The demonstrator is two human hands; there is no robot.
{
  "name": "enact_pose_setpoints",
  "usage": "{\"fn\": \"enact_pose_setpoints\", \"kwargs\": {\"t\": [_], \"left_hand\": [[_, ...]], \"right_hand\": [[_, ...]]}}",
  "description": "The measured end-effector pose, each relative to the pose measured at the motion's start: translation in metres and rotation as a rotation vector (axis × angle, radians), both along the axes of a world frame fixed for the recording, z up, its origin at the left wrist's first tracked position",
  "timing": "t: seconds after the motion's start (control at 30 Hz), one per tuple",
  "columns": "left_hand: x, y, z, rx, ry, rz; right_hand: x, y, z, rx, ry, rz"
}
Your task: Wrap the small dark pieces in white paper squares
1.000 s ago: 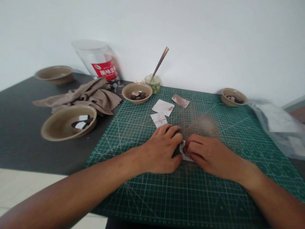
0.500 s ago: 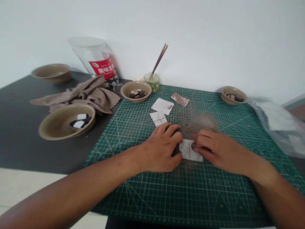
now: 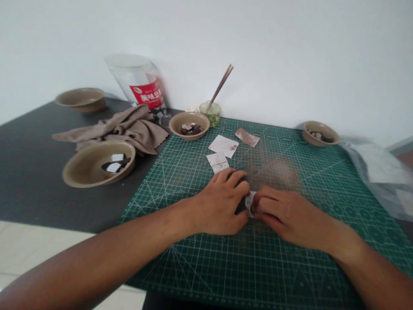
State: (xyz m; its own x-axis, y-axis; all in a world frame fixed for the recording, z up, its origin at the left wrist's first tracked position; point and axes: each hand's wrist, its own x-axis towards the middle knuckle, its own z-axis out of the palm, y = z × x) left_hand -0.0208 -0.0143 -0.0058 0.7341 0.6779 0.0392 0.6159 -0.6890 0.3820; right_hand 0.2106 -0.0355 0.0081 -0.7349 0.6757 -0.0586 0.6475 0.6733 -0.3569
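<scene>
A small white paper [image 3: 249, 204] with brown marks lies on the green cutting mat [image 3: 206, 262], mostly covered by my right hand [image 3: 287, 213]. That hand's fingers are pinched together over the paper; a small dark piece shows faintly at their tips. My left hand [image 3: 222, 202] rests on the mat with bent, slightly spread fingers, its thumb and index fingertips at the paper's left edge. Something dark shows beneath that palm, too hidden to name. Beyond my left hand lie a lined paper [image 3: 217, 162], a white paper [image 3: 224, 146] and a brown-stained paper [image 3: 247, 137].
Bowls with dark pieces stand at left [image 3: 98, 165], back centre [image 3: 189, 125] and back right [image 3: 320, 133]. Another bowl [image 3: 80, 100], a brown cloth [image 3: 119, 127] and a clear jar [image 3: 138, 82] are at left. Chopsticks lean in a green cup [image 3: 211, 113]; plastic bags [image 3: 377, 168] lie right.
My right hand has moved left across the paper towards my left hand, covering more of it. My left hand keeps its place on the mat. The whole view has shifted slightly.
</scene>
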Motion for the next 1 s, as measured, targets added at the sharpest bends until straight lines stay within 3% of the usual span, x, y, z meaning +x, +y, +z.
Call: {"fn": "enact_pose_setpoints", "kwargs": {"t": [0.13,0.27,0.33,0.47,0.53,0.7,0.9,1.0], "left_hand": [[0.0,0.0,-0.001,0.016,-0.014,0.009],[0.0,-0.001,-0.002,0.017,-0.027,-0.001],[0.0,0.0,-0.001,0.016,-0.019,0.001],[0.0,0.0,-0.002,0.019,-0.018,0.009],[0.0,-0.001,-0.002,0.021,-0.026,0.007],[0.0,-0.001,-0.002,0.026,-0.023,0.0],[0.0,-0.001,-0.002,0.029,-0.023,0.006],[0.0,-0.001,-0.002,0.023,-0.027,0.004]], "right_hand": [[0.005,0.003,-0.002,0.089,-0.02,-0.127],[0.006,-0.001,0.0,-0.04,-0.014,-0.02],[0.0,-0.002,-0.002,-0.015,0.001,0.001],[0.0,0.002,-0.003,0.103,-0.039,-0.158],[0.005,0.003,-0.001,0.08,-0.072,-0.187],[0.003,-0.002,0.0,-0.029,-0.054,-0.025],[0.002,0.001,-0.001,0.135,-0.078,-0.19],[0.002,-0.001,0.001,0.027,-0.057,-0.068]]}}
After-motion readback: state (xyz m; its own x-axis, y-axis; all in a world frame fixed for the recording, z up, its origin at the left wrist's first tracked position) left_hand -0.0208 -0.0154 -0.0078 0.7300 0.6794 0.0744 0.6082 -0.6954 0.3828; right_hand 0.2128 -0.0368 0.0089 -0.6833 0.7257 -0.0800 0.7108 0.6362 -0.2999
